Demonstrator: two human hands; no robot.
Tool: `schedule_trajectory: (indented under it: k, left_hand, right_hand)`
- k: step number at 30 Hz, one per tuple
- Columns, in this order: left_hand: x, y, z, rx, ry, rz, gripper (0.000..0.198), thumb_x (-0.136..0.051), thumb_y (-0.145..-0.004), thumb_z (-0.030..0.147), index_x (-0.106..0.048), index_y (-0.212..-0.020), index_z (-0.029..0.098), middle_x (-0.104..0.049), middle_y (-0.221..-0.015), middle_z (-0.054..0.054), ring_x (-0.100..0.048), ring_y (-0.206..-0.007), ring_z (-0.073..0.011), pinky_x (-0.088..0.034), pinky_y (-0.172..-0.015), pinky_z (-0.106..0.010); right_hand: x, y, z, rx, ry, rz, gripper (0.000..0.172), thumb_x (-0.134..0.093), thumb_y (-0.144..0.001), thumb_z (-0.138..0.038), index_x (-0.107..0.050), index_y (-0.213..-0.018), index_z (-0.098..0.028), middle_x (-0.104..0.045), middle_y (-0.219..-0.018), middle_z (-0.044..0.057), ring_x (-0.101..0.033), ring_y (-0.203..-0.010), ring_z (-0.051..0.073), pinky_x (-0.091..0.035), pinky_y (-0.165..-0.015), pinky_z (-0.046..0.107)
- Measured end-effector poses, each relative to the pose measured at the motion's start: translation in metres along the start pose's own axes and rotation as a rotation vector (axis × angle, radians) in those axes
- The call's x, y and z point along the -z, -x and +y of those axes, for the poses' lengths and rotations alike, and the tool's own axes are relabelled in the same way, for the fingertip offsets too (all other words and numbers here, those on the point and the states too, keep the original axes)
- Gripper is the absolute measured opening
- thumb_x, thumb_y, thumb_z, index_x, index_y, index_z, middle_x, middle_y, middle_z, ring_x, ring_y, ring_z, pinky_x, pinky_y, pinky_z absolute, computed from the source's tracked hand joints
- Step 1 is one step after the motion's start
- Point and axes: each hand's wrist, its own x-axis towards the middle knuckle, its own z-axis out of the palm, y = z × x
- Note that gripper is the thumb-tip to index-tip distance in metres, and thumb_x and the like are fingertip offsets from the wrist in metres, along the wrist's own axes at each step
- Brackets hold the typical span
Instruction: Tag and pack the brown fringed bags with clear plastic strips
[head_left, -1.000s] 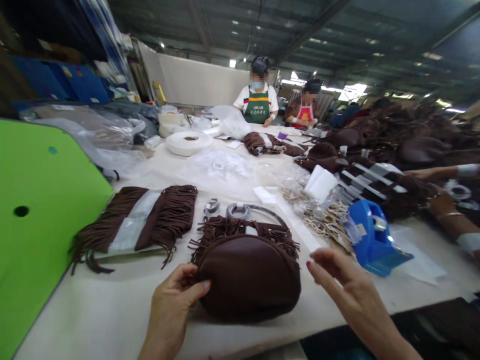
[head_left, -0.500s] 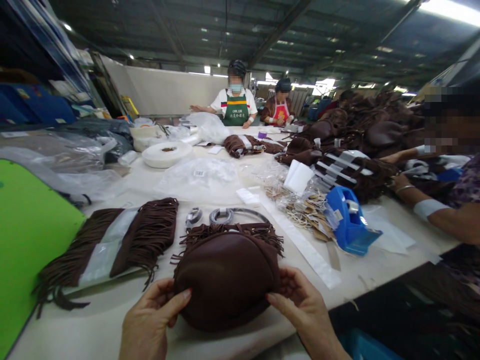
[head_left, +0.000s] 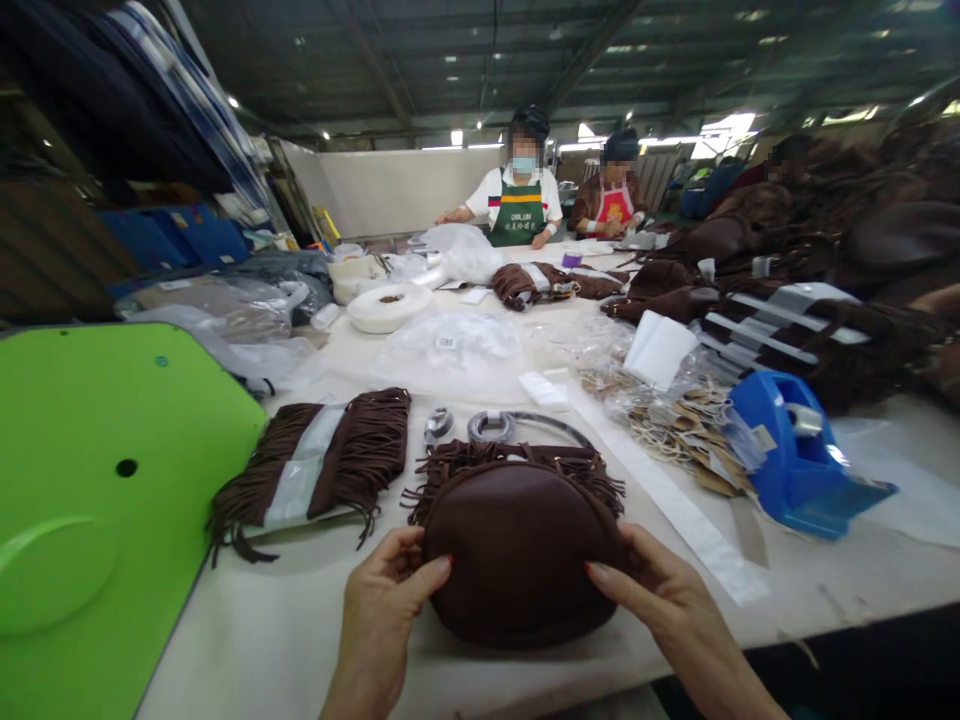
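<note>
A dark brown fringed bag (head_left: 521, 555) is at the near side of the table, its smooth rounded base turned toward me. My left hand (head_left: 386, 600) grips its left side, thumb on the smooth face. On the right side my right hand (head_left: 664, 590) holds it the same way; the fingers behind the bag are partly hidden. Beyond the bag's fringe lie a wrapped ring with a strap (head_left: 492, 427) and a smaller wrapped coil (head_left: 438, 425). Another fringed brown bag (head_left: 330, 455), banded with pale wrap, lies to the left.
A green board (head_left: 112, 420) rises at the left. A blue tape dispenser (head_left: 795, 470) and a heap of stringed tags (head_left: 686, 430) sit to the right. Farther back are a white roll (head_left: 388, 308), plastic bags (head_left: 450, 345) and co-workers (head_left: 523, 200) across the table.
The view has swung left, so the scene sits farther right and more of the green board shows. Both hands keep their hold on the bag. The co-worker's arms at the right are mostly out of view.
</note>
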Motion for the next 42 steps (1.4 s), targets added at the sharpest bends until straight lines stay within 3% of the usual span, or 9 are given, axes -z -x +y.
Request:
schedule_trajectory:
  k: [7,11,15,18,21,26,29,34,42]
  left_hand:
    - [0.001,0.000,0.007,0.044,0.141,-0.015,0.027,-0.076,-0.044,0.021,-0.064,-0.068,0.018,-0.058,-0.056,0.005,-0.047,-0.052,-0.0081,-0.034,-0.047,-0.018]
    - [0.005,-0.002,0.006,0.033,0.130,-0.066,0.026,-0.075,-0.047,0.021,-0.063,-0.069,0.018,-0.062,-0.065,0.003,-0.051,-0.059,-0.0104,-0.039,-0.054,-0.020]
    - [0.006,-0.009,-0.007,0.126,0.039,-0.118,0.018,-0.071,-0.050,0.022,-0.061,-0.065,0.018,-0.052,-0.052,0.006,-0.043,-0.050,-0.0092,-0.033,-0.048,-0.020]
    - [0.009,-0.008,-0.015,-0.099,-0.100,-0.104,0.011,-0.069,-0.056,0.023,-0.061,-0.064,0.020,-0.053,-0.062,0.004,-0.047,-0.061,-0.0120,-0.037,-0.057,-0.022]
    - [0.012,-0.006,-0.023,-0.327,-0.184,-0.083,0.012,-0.068,-0.062,0.027,-0.059,-0.058,0.020,-0.055,-0.074,0.001,-0.050,-0.074,-0.0153,-0.039,-0.064,-0.022]
    - [0.014,-0.014,-0.042,-0.298,-0.212,-0.142,0.018,-0.066,-0.069,0.037,-0.063,-0.067,0.019,-0.055,-0.068,0.000,-0.050,-0.067,-0.0151,-0.043,-0.062,-0.022]
    - [0.017,-0.018,-0.050,-0.407,-0.244,-0.151,0.016,-0.065,-0.072,0.035,-0.065,-0.072,0.020,-0.059,-0.072,0.000,-0.053,-0.070,-0.0153,-0.044,-0.066,-0.022]
    - [0.021,-0.019,-0.052,-0.576,-0.330,-0.141,0.007,-0.063,-0.074,0.027,-0.068,-0.076,0.022,-0.061,-0.080,-0.001,-0.057,-0.073,-0.0151,-0.046,-0.067,-0.021]
    - [0.022,-0.015,-0.051,-0.622,-0.359,-0.157,0.005,-0.061,-0.073,0.019,-0.065,-0.076,0.021,-0.061,-0.074,0.000,-0.057,-0.070,-0.0132,-0.045,-0.064,-0.018]
  right_hand:
    - [0.005,-0.006,0.006,-0.114,-0.150,0.067,0.028,-0.074,-0.062,-0.034,-0.069,-0.088,-0.022,-0.067,-0.072,-0.001,-0.059,-0.068,0.017,-0.047,-0.059,0.025]
    - [0.011,-0.008,0.008,-0.099,-0.215,0.049,0.026,-0.074,-0.064,-0.030,-0.068,-0.088,-0.023,-0.069,-0.085,0.001,-0.061,-0.080,0.019,-0.048,-0.070,0.029]
    - [0.010,-0.013,0.022,-0.111,-0.165,0.041,0.021,-0.074,-0.063,-0.027,-0.067,-0.083,-0.021,-0.064,-0.069,-0.002,-0.059,-0.073,0.019,-0.047,-0.068,0.031]
    - [0.010,-0.015,0.033,-0.007,-0.110,0.071,0.020,-0.072,-0.065,-0.025,-0.067,-0.085,-0.022,-0.063,-0.075,-0.001,-0.057,-0.079,0.020,-0.046,-0.070,0.030]
    - [0.011,-0.016,0.042,0.190,-0.006,0.107,0.005,-0.069,-0.069,-0.024,-0.066,-0.072,-0.022,-0.061,-0.078,0.000,-0.055,-0.080,0.018,-0.045,-0.072,0.028]
    - [0.009,-0.022,0.055,0.317,0.167,0.111,0.011,-0.063,-0.076,-0.032,-0.070,-0.077,-0.024,-0.063,-0.080,0.002,-0.056,-0.081,0.020,-0.047,-0.075,0.029]
    - [0.008,-0.023,0.057,0.344,0.197,0.112,0.015,-0.063,-0.076,-0.036,-0.071,-0.081,-0.024,-0.065,-0.083,0.003,-0.057,-0.087,0.023,-0.048,-0.078,0.030]
    - [0.008,-0.024,0.056,0.327,0.187,0.117,0.015,-0.065,-0.074,-0.036,-0.071,-0.081,-0.025,-0.066,-0.083,0.002,-0.058,-0.084,0.022,-0.049,-0.078,0.029]
    - [0.012,-0.018,0.060,0.399,0.267,0.188,0.012,-0.064,-0.076,-0.033,-0.069,-0.080,-0.023,-0.065,-0.086,0.003,-0.060,-0.083,0.020,-0.049,-0.076,0.027]
